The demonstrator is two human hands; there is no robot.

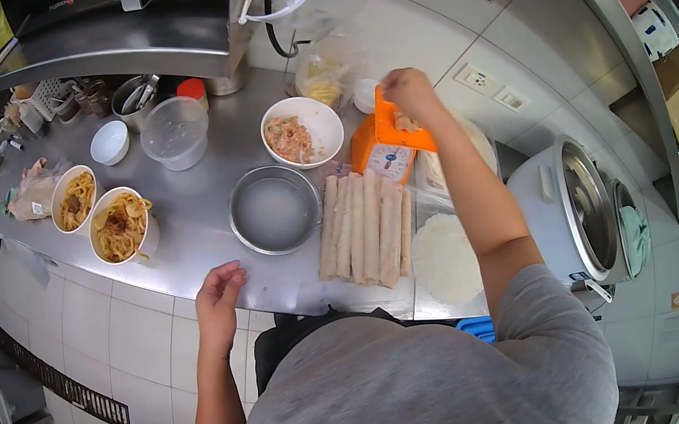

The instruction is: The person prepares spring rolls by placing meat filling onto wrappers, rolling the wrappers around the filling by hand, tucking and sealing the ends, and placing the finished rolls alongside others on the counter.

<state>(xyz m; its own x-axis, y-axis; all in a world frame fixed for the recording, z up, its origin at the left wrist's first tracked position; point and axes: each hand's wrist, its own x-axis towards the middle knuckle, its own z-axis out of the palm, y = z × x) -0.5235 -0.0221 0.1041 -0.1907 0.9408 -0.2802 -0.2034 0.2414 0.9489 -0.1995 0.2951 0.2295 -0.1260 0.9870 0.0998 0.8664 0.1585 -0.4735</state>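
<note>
My right hand (409,92) is raised over the orange kitchen scale (387,127), its fingers drawn together at the tray's upper edge; what they hold, if anything, is hidden. A bit of pale filling (406,121) shows on the scale's tray. Over the counter's front edge hangs my left hand (220,297), loosely bent, thumb and fingers apart and nothing in them. Long uncooked rolls (363,230) lie side by side before the scale. Right of them is a stack of round pale wrappers (445,259). A white bowl (326,129) contains pinkish chopped filling (289,140).
A round metal pan (274,209) stands left of the rolls. Two tubs of noodles (123,227) and a clear plastic container (175,133) are farther left. A large rice cooker (555,203) borders the right side. A metal shelf (108,60) overhangs the back.
</note>
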